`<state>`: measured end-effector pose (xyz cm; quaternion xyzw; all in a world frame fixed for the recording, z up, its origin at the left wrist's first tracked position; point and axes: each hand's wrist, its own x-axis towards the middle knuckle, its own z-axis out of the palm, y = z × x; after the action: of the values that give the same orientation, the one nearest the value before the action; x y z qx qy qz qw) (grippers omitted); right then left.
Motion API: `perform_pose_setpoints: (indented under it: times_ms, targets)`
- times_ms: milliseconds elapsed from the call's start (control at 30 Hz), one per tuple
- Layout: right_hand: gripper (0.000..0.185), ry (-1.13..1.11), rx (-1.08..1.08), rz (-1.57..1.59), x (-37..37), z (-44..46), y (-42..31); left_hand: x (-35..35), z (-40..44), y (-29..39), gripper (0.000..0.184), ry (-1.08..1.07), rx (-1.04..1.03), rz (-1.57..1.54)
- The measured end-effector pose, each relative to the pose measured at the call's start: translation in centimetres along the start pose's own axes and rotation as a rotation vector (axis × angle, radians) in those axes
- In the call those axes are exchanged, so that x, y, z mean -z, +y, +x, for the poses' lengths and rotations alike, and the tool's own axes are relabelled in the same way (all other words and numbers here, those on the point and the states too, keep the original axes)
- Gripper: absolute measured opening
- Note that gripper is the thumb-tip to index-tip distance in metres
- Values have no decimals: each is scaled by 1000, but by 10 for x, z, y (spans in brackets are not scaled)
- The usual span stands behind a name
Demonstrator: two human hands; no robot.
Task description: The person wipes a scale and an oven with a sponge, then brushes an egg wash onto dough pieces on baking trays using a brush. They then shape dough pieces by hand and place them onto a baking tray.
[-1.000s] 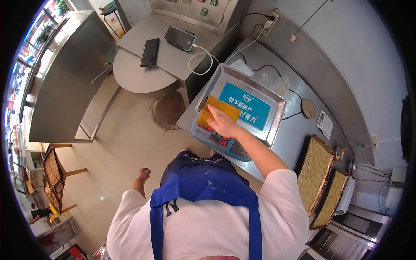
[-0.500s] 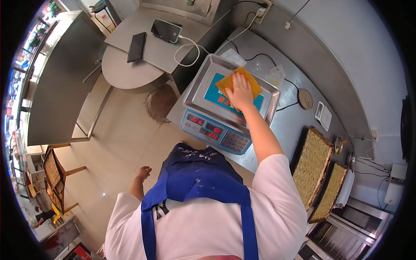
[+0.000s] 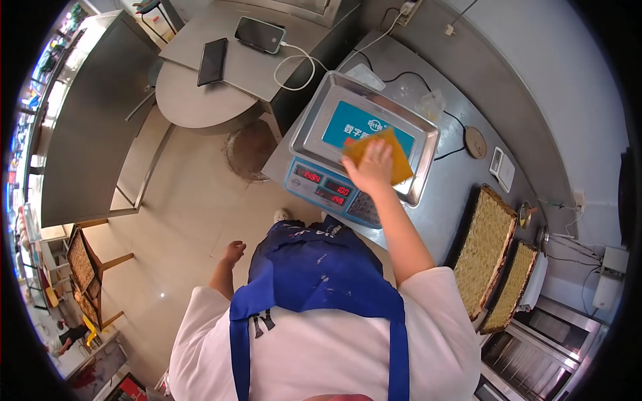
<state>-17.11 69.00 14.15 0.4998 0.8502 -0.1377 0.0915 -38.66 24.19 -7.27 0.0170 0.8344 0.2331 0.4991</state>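
My right hand (image 3: 372, 167) lies over a yellow cloth (image 3: 399, 164), its fingers pressing it flat onto the steel tray (image 3: 313, 131) of a digital scale. Part of a blue label with white lettering (image 3: 352, 121) shows on the tray beside the cloth. The scale's blue front panel (image 3: 321, 192) has lit red digits and a keypad, partly behind my forearm. My left hand (image 3: 234, 251) hangs at my side above the floor, fingers loosely bent and apart, with nothing visible in it.
The scale stands on a steel counter (image 3: 428, 194). Two phones, one black (image 3: 212, 61) and one on a white cable (image 3: 259, 35), lie on the neighbouring table. To the right are a small white scale (image 3: 501, 170) and two long trays of baked food (image 3: 487, 250).
My right hand has moved the cloth across the tray toward its near, right-hand side, uncovering more of the label. The digits on the scale have changed. My left hand has shifted slightly.
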Motion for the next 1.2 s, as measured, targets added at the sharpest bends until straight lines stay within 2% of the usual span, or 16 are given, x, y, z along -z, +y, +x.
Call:
perform_pose_setpoints:
  times_ms: [67,133,233,267,433,567,700,800,867,967,1033,1133,1200]
  targets:
    - [96,-12,145,143,10,5,-46,2,0,3,49,-50,49,46]
    - [99,13,336,102,1,12,-77,10,0,9,48,-61,70,67]
    - [101,76,484,70,1,-5,-90,16,10,19,46,-47,45,93]
    - [94,113,521,110,0,-13,-84,20,15,19,46,-37,32,112]
    - [71,60,364,181,15,-49,-14,27,26,41,47,-59,12,166]
    - [66,72,157,65,15,-83,54,24,30,60,47,-18,-102,156]
    - [63,17,26,-41,19,-86,47,17,36,66,47,-38,-165,128]
    - [61,20,305,254,22,-62,9,8,33,64,47,-27,-153,145]
    - [64,166,522,242,-14,-32,-20,7,29,60,48,-30,-132,171]
    - [66,148,646,231,-14,17,-54,8,22,50,48,-24,-101,146]
    - [67,262,588,158,-15,51,-61,11,19,37,48,-33,-97,148]
    - [70,407,411,30,-5,95,-38,15,14,22,48,-82,34,140]
    - [71,395,309,38,3,107,-4,20,16,9,47,-107,40,132]
